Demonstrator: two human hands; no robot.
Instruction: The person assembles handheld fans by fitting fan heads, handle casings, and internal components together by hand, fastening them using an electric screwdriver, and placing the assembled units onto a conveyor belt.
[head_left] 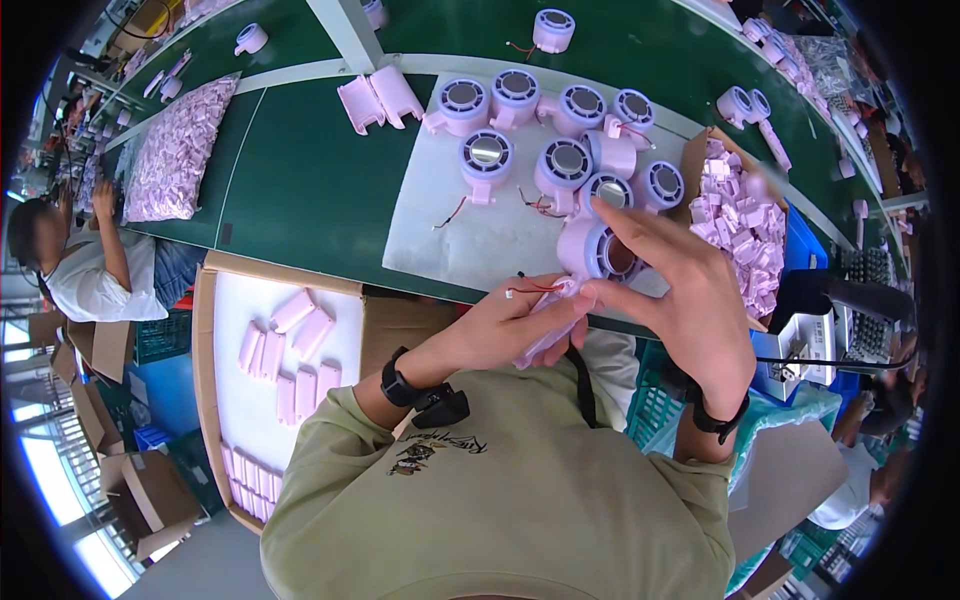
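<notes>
My left hand (pixel 510 325) is closed around the pale pink handle (pixel 545 335) of a small handheld fan. The fan's round head (pixel 592 247), with a lilac grille, points away from me. Thin red and black wires with a small white plug (pixel 510 294) stick out over my left fingers. My right hand (pixel 695 300) is beside the head, index finger stretched past it and thumb tip touching near the neck. Its other fingers are partly hidden. Just beyond, several more fan heads (pixel 487 152) stand on a white sheet (pixel 415 220), some with loose wires.
To the right is a carton (pixel 695 150) of small pink parts. An open box (pixel 207 350) at lower left holds pink handle shells (pixel 292 310). Two shells (pixel 380 98) and a bag of pink parts (pixel 182 150) lie on the green table (pixel 300 180). Another person (pixel 90 260) sits left.
</notes>
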